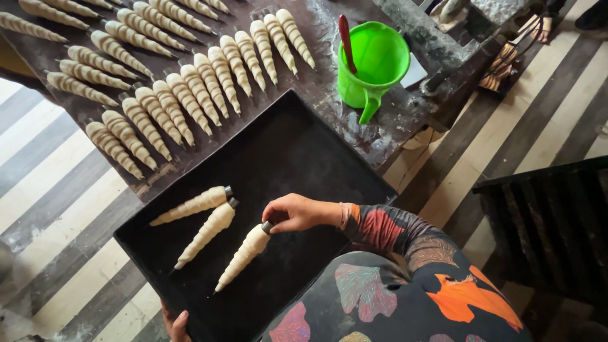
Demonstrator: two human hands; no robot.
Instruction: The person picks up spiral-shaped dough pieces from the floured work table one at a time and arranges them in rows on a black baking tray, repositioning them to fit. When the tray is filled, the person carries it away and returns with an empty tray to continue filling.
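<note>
My right hand pinches the dark metal end of a dough-wrapped cone that lies on a black baking tray. Two more dough cones lie side by side to its left on the tray, tips pointing down-left. Only the fingers of my left hand show at the bottom edge, gripping the tray's near rim. The tray's far end rests on a dark, flour-dusted table.
Several rows of dough-wrapped cones cover the table beyond the tray. A green plastic jug with a red-handled tool in it stands at the table's right end. The floor is striped; a dark crate stands at the right.
</note>
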